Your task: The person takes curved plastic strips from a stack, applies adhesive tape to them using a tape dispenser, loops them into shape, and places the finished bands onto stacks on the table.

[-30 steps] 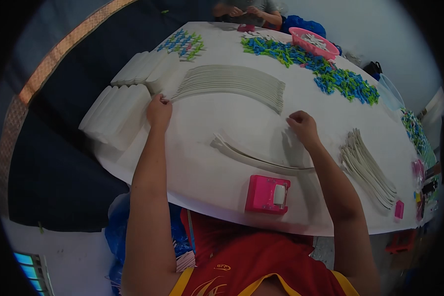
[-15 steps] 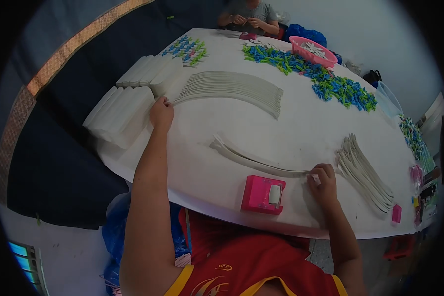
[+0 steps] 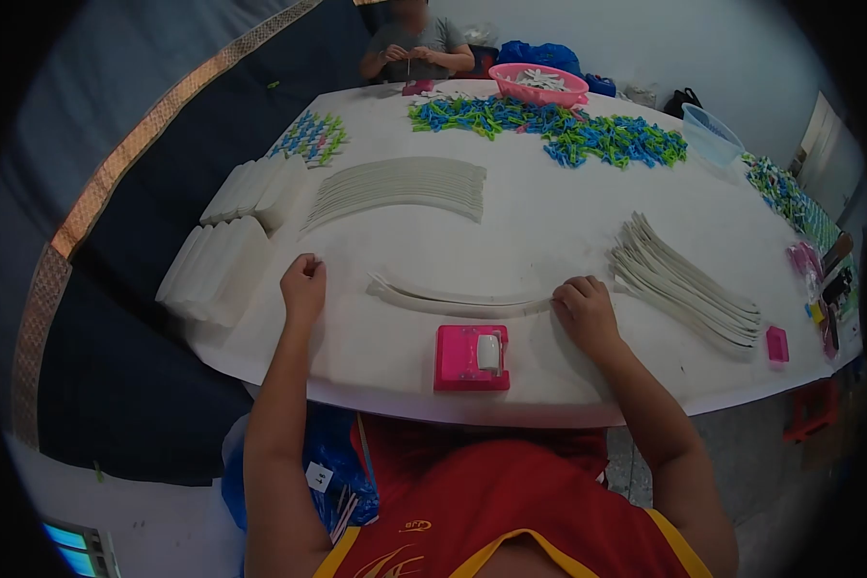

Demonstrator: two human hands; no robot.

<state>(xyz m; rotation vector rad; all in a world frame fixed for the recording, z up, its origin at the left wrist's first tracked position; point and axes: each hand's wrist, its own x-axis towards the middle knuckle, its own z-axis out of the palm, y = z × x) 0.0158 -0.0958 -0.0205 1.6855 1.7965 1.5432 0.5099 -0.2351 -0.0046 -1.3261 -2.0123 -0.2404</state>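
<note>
A short pile of curved white strips lies on the white table in front of me. My right hand rests on the pile's right end with its fingers curled over the strip tips. My left hand sits as a closed fist on the table left of the pile, apart from it, with nothing visible in it. A pink box-shaped tool with a white roller stands near the table's front edge between my hands.
A long fanned row of white strips lies further back and another fan to the right. White stacks line the left edge. Blue and green clips, a pink basket and a seated person are at the far end.
My left hand has come back from the far row of strips to the table near me. My right hand has moved left onto the end of the short pile. The view has shifted.
</note>
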